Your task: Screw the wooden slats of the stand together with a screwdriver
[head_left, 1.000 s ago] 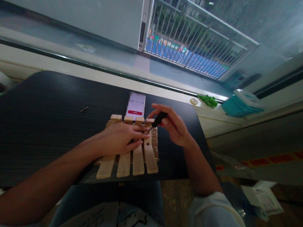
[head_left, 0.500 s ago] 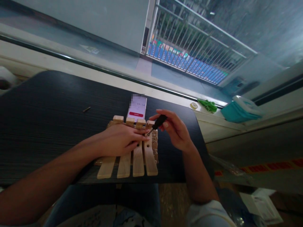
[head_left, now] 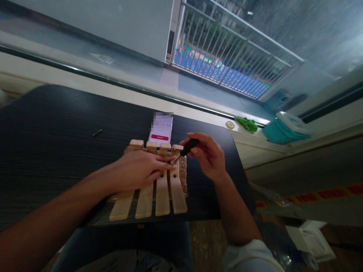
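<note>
Several curved wooden slats [head_left: 178, 194] lie side by side across a brown board [head_left: 183, 172] at the table's near edge. Dark holes show in the slats at the right. My left hand [head_left: 138, 168] lies flat over their middle, fingers stretched toward the rightmost slat, on either side of its upper hole. My right hand [head_left: 208, 155] grips a screwdriver [head_left: 189, 147] by its black handle. The tool slants down to the left, and its tip meets the rightmost slat at that hole, beside my left fingertips. Whether a screw sits there is too small to tell.
A phone [head_left: 161, 128] with a lit screen lies just beyond the slats on the dark table [head_left: 56, 121]. A small thin metal piece [head_left: 97, 132] rests to the left. Along the sill are a tape roll [head_left: 230, 124], a green cloth [head_left: 246, 124] and a teal container [head_left: 285, 130].
The view has shifted a little, so the slats and table appear slightly further left. Both hands keep nearly the same place, with the screwdriver still at the rightmost slat.
</note>
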The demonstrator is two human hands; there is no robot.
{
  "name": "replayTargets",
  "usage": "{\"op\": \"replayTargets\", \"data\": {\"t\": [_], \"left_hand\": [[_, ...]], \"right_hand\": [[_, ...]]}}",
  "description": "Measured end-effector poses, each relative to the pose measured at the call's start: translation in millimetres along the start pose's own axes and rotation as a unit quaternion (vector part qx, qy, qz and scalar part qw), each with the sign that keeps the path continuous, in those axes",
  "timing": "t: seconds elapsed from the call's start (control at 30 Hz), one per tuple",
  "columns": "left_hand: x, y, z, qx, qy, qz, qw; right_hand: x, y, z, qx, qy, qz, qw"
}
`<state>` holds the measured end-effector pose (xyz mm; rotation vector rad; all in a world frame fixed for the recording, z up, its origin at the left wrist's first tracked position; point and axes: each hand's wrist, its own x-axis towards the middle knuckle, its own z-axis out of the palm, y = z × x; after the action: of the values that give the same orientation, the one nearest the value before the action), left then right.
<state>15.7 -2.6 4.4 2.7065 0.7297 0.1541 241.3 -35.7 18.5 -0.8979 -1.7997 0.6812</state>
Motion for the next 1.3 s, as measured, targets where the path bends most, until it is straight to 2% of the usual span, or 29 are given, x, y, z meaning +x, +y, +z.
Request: {"op": "replayTargets", "data": {"t": [0.27,0.5,0.67,1.1,1.3], "left_hand": [[-0.5,-1.9,2.8,0.006,0.005,0.011,1.000],[1.3,2.9,-3.5,0.018,-0.001,0.020,1.000],[0.7,3.5,-4.7,0.013,0.003,0.028,1.000],[1.0,2.2,-1.6,0.030,0.003,0.022,0.999],[0.0,2.4,-2.5,0.028,0.006,0.026,0.999]], "right_hand": [[-1.7,1.9,5.4,0.001,0.040,-0.019,0.999],[-1.5,8.7,10.5,-0.016,0.066,-0.026,0.997],[0.8,13.1,14.0,-0.003,0.085,-0.060,0.995],[-0.2,6.4,19.3,0.039,0.075,-0.039,0.996],[0.3,4.9,15.9,-0.002,0.059,-0.048,0.997]]}}
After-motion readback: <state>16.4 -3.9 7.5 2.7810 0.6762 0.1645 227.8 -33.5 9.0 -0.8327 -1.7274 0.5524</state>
